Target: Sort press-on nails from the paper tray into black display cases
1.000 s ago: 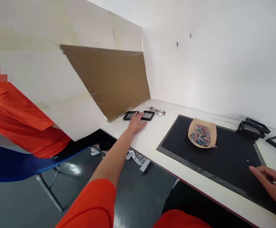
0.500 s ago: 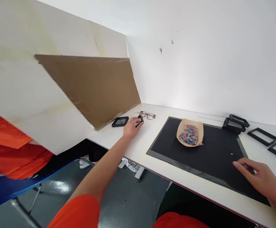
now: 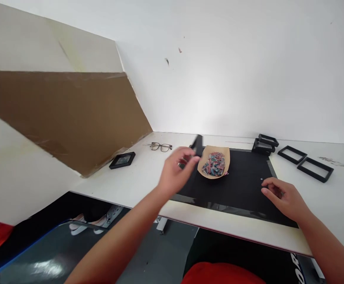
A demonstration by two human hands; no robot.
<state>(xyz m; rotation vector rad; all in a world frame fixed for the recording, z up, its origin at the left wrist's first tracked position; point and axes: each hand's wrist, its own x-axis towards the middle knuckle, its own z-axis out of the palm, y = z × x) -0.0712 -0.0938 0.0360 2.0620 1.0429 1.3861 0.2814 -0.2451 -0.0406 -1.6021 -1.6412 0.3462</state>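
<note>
My left hand (image 3: 177,169) is raised over the left part of the black mat (image 3: 237,197). Its thumb and fingers pinch a small black frame (image 3: 198,146), tilted on edge and blurred by motion. Just right of that frame, a tan paper tray (image 3: 204,170) on the mat holds a heap of small pink and teal wrapped pieces (image 3: 214,163). My right hand (image 3: 284,197) rests at the mat's right side, its fingers loosely curled, thumb and fingertips apart. A tiny pale round piece (image 3: 261,179) lies close to its fingertips.
Eyeglasses (image 3: 160,147) lie at the back of the white table, and a black frame with a clear centre (image 3: 122,160) is at the left. Stacked black frames (image 3: 263,145) and two open ones (image 3: 292,154) sit at the right. A cardboard-covered partition (image 3: 71,114) borders the left.
My left hand has lifted the black frame from the left of the table and carried it right, to the mat. My view has turned right. My right hand stays beside the tiny piece.
</note>
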